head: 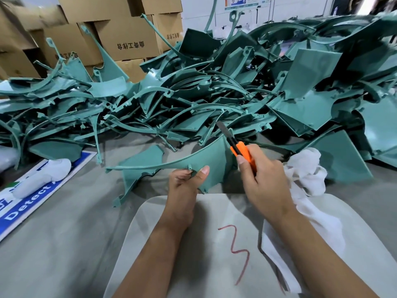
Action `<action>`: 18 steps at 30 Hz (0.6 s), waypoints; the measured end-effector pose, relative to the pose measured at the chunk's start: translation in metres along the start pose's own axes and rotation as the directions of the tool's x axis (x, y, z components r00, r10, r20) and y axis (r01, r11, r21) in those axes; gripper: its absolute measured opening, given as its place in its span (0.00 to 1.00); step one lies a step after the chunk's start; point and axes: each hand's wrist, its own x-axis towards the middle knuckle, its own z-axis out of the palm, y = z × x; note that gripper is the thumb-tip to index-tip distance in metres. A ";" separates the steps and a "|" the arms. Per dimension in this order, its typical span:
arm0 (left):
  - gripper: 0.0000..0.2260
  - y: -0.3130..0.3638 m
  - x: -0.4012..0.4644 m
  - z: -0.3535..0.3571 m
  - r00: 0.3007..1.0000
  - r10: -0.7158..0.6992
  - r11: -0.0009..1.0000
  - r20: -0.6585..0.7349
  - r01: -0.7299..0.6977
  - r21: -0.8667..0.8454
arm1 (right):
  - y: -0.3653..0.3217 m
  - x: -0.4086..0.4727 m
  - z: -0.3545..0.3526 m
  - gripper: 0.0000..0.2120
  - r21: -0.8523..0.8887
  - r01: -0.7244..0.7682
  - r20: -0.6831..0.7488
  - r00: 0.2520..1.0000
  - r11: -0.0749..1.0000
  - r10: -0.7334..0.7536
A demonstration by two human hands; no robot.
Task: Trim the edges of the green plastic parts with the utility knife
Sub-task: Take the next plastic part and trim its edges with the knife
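Observation:
My left hand [186,183] pinches the lower edge of a curved green plastic part [206,160], holding it up just above the table. My right hand [261,179] grips an orange utility knife [240,150]; its dark blade points up and away, resting against the part's right edge. A second green part [141,166] lies flat on the table just left of the held one. Behind them a large heap of green plastic parts [214,93] covers the table from left to right.
A pale board marked with a red "3" [214,244] lies under my forearms. White cloth [305,173] sits right of my right hand. A blue-and-white sign [28,203] and a white bundle [47,177] lie at left. Cardboard boxes [120,39] stack behind.

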 end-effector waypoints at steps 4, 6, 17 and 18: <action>0.21 0.002 -0.001 -0.002 0.998 0.001 0.987 0.057 0.008 -0.163 | 0.003 0.002 -0.001 0.11 0.112 -0.185 -0.079 0.978 0.976 0.194; 0.23 0.002 -0.001 -0.002 0.998 -0.011 0.973 0.056 0.023 -0.229 | 0.003 0.002 -0.003 0.10 0.114 -0.169 -0.084 0.980 0.979 0.179; 0.16 0.023 0.005 -0.025 0.974 0.224 0.974 0.031 -0.223 -0.043 | 0.016 0.011 -0.020 0.08 -0.026 0.080 0.027 0.996 0.996 -0.079; 0.15 0.025 0.005 -0.026 0.976 0.217 0.975 0.031 -0.216 -0.043 | 0.017 0.010 -0.019 0.09 -0.044 0.093 0.041 0.995 0.995 -0.091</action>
